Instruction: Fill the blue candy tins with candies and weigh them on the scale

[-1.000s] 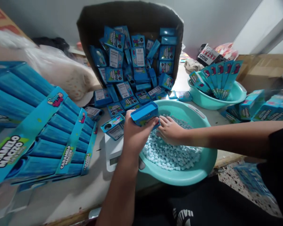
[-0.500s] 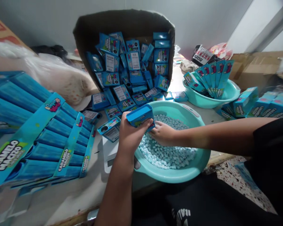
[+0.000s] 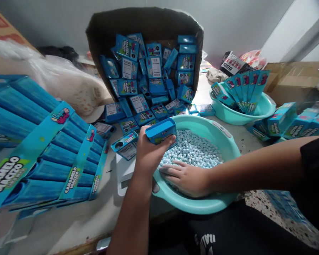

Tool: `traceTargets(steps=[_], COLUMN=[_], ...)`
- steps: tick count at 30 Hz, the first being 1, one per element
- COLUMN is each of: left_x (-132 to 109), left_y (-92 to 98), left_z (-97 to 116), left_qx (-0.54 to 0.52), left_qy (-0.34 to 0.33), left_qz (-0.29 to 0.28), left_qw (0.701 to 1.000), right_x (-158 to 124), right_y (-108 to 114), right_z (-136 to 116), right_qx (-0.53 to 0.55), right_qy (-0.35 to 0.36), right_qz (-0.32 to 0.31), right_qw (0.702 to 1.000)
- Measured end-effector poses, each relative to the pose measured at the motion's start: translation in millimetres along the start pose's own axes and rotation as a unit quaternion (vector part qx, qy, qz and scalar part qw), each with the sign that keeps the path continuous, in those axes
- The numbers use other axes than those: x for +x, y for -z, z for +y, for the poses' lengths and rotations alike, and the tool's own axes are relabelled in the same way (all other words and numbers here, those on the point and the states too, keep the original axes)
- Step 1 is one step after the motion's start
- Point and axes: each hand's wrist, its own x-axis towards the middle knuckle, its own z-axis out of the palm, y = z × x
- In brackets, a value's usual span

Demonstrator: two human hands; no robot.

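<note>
My left hand (image 3: 150, 154) is closed around a blue candy tin (image 3: 161, 131), which I hold over the left edge of a turquoise basin (image 3: 199, 206). Small pale-blue candies (image 3: 198, 150) fill the basin's bottom. Lying palm down on them, near the basin's front side, is my right hand (image 3: 188, 180), its fingers stretched out to the left. Whether candies lie under that palm is hidden. Left of my left hand, another blue tin (image 3: 127, 150) with a dark round opening on its end rests at a white scale (image 3: 125, 169).
A tipped cardboard box (image 3: 146, 19) spills several blue tins (image 3: 156, 67) onto the table (image 3: 95, 219). Blue display cartons (image 3: 66, 159) stand at the left. A second turquoise basin (image 3: 228, 115) holds folded cartons at the right, beside more cartons (image 3: 281, 118). A plastic bag (image 3: 55, 74) lies behind.
My right hand has moved toward me across the candies, from the basin's middle to its front side, and has flattened out. My left hand still holds the tin in nearly the same place.
</note>
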Motion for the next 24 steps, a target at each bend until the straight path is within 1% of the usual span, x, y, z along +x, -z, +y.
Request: traceTargets(steps=[3,6,8,11,13,14,16,17,18,19,21,24], left_x=[0.2,1.0,1.5,1.8,1.6,1.4,1.1,1.0,0.8,0.8,0.9,1.7], left_y=[2.0,3.3,4.0,5.3,5.8,5.9,5.5,5.0,4.4,3.8,2.5,1.5], left_z=[0.5,0.6,0.3,0.5,0.7,0.6,-0.2,-0.7,-1.1,-1.3,-1.2,-0.4], left_qx=[0.043,0.035,0.053,0.085,0.089,0.088,0.085,0.078,0.067,0.053,0.028,-0.005], left_qy=[-0.015,-0.016,-0.024,-0.04,-0.047,-0.049,-0.049,-0.048,-0.046,-0.044,-0.047,-0.052], left_qz=[0.008,0.006,0.01,0.012,0.012,0.014,0.017,0.016,0.012,0.006,0.002,0.014], left_qw=[0.999,0.999,0.998,0.996,0.995,0.995,0.995,0.996,0.997,0.998,0.999,0.999], right_x=[1.8,6.0,10.1,15.0,13.9,11.2,1.7,-4.5,-11.0,-17.3,-26.8,-29.8], right_y=[-4.2,-1.6,5.2,22.6,36.2,42.2,50.1,51.1,49.9,46.6,34.8,11.4], right_z=[15.9,37.4,55.5,83.1,92.1,91.5,79.5,69.6,58.7,48.0,31.7,24.0], right_qx=[-0.046,-0.094,-0.117,-0.149,-0.159,-0.159,-0.143,-0.126,-0.106,-0.084,-0.046,-0.027], right_qy=[0.061,0.085,0.075,0.039,0.014,0.005,0.01,0.026,0.052,0.083,0.11,0.09], right_qz=[0.006,-0.01,-0.021,-0.029,-0.018,-0.005,0.014,0.014,0.001,-0.015,-0.044,-0.052], right_qw=[0.997,0.992,0.99,0.988,0.987,0.987,0.99,0.992,0.993,0.993,0.992,0.994])
